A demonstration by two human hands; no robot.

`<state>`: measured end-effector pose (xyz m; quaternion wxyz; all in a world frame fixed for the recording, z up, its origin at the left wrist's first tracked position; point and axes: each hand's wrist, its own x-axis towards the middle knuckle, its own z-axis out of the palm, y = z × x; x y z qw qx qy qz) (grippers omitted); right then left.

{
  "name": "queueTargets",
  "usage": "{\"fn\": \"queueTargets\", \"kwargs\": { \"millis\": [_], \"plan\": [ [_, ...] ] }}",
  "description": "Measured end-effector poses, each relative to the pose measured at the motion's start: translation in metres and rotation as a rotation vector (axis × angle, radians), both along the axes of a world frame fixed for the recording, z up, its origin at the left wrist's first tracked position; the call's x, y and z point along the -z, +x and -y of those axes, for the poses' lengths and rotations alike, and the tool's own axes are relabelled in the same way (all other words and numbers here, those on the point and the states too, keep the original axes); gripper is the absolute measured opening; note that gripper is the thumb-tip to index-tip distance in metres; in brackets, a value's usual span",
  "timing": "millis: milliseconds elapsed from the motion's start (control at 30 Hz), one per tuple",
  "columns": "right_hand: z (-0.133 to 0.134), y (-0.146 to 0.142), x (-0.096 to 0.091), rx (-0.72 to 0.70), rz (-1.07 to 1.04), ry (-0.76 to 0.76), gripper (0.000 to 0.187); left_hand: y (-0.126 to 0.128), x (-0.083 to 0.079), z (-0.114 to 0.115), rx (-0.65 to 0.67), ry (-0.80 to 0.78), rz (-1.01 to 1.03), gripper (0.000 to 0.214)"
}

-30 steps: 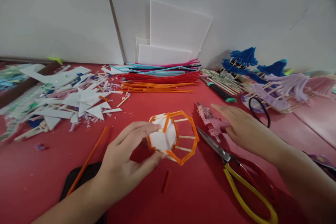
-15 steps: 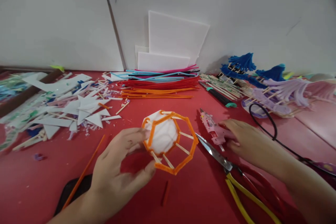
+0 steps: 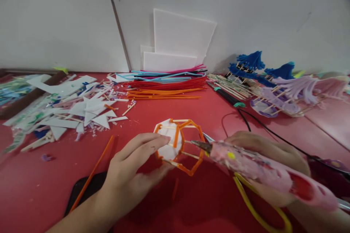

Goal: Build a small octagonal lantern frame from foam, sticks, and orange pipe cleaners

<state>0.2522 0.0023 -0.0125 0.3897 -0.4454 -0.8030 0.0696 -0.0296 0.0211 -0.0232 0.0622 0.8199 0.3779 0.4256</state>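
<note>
My left hand pinches a small lantern frame made of orange pipe cleaner rings, wooden sticks and a white foam panel, holding it just above the red table. My right hand grips a pink glue gun. Its nozzle points left and sits right at the frame's right edge. A black cord trails from the gun toward the right.
Yellow-handled scissors lie under the gun. A loose orange pipe cleaner and a black phone lie by my left wrist. Coloured pipe cleaners, white foam sheets, foam scraps and tasselled stick frames line the back.
My right hand has picked the pink glue gun up from the table and brought its nozzle to the frame. The left hand has turned the frame a little.
</note>
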Motion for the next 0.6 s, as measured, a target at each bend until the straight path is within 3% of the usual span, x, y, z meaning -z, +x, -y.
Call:
{"fn": "queueTargets", "kwargs": {
  "millis": [100, 433, 600],
  "plan": [
    [-0.002, -0.012, 0.000, -0.168, -0.062, -0.030, 0.035, 0.000, 0.000, 0.000, 0.017, 0.010, 0.011, 0.029],
    [0.000, -0.018, 0.011, -0.190, -0.130, -0.080, 0.034, 0.001, 0.001, 0.001, 0.049, 0.015, -0.004, 0.029],
    [-0.005, -0.020, 0.005, -0.212, -0.095, -0.074, 0.033, 0.001, 0.002, 0.002, 0.050, 0.006, -0.021, 0.029]
  ]
}}
